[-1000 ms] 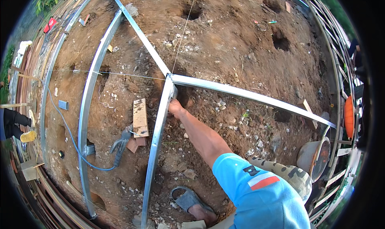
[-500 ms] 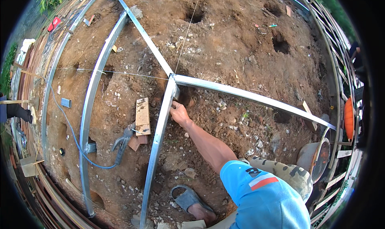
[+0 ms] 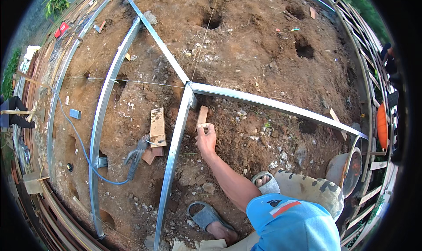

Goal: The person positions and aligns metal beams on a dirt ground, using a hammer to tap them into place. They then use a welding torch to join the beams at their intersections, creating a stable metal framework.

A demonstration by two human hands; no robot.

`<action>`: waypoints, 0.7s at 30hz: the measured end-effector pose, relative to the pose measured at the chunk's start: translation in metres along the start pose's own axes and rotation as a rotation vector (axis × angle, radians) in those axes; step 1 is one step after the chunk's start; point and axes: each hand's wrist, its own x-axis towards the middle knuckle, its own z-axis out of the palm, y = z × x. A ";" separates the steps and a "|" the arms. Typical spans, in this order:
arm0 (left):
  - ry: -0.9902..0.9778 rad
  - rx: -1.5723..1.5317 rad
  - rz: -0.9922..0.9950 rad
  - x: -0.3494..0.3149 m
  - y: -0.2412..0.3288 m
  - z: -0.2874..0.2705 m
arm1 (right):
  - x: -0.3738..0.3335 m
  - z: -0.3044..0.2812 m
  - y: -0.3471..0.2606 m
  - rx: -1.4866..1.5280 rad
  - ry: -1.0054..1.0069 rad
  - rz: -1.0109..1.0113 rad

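My right hand (image 3: 205, 140) is closed, with its fingertips pinching the near end of a short wooden block (image 3: 202, 116). The block is beside the corner where several metal channel bars meet, over loose soil. One metal channel (image 3: 176, 139) runs toward me just left of the hand, and another metal channel (image 3: 272, 105) extends off to the right. Left of the near channel lies a wooden board (image 3: 157, 127), with a grey clamp-like tool (image 3: 137, 153) on a blue cable by its lower end. My left hand is out of view.
A curved metal channel (image 3: 100, 97) crosses the left side. Strings stretch low over the soil. Holes such as a dug hole (image 3: 304, 49) pit the ground. A bucket (image 3: 345, 174) stands at right. At far left a person (image 3: 15, 108) is beside a long-handled tool.
My right hand has moved slightly right and nearer to me, away from the metal corner. The wooden block now shows at its fingertips. My right sandal has come into view.
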 end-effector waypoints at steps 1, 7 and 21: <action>-0.002 0.012 -0.002 0.000 -0.002 0.000 | 0.009 0.007 0.000 0.026 0.026 -0.014; 0.001 0.025 0.017 0.000 -0.014 -0.005 | 0.063 0.044 0.017 -0.031 0.091 0.069; -0.022 0.103 0.109 -0.001 -0.013 -0.007 | 0.138 0.064 0.052 -0.153 0.105 0.173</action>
